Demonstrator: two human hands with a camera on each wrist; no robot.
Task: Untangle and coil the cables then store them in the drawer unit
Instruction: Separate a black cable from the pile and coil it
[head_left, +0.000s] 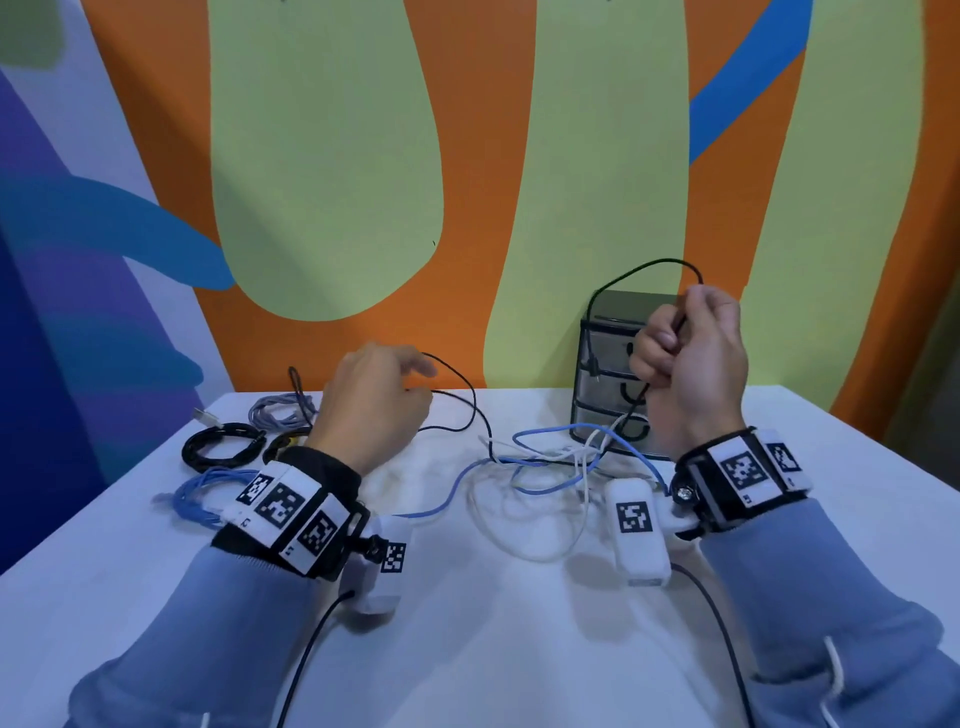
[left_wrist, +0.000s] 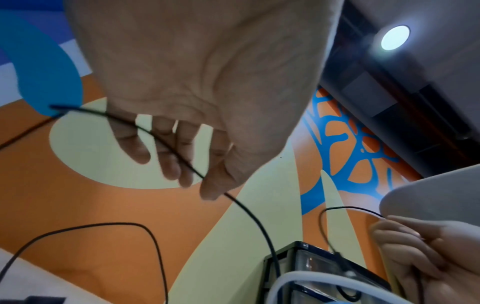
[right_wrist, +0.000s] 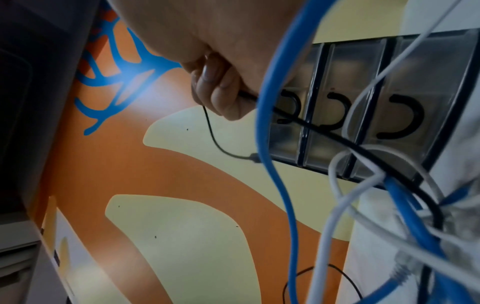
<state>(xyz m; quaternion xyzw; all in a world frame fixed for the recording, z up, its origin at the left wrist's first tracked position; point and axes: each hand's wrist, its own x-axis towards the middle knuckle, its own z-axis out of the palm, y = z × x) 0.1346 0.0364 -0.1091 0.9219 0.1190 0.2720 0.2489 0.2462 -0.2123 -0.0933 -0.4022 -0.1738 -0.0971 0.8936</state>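
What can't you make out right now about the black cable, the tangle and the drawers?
- Left hand on thin black cable: head view hides fingertips; left wrist view blurred.
- Tangle: crossings of blue, white and black cables unreadable in any view.
- Drawer unit: contents hidden by right hand and cloudy fronts.

Recording studio, mural wall (head_left: 322, 156), white table (head_left: 493, 649)

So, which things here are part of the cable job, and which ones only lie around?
Part of the job:
- thin black cable, held by the left hand and gripped in the right hand
- tangled blue and white cables
- coiled cables at the left
- drawer unit, drawers closed

Just there:
- white table
- painted wall
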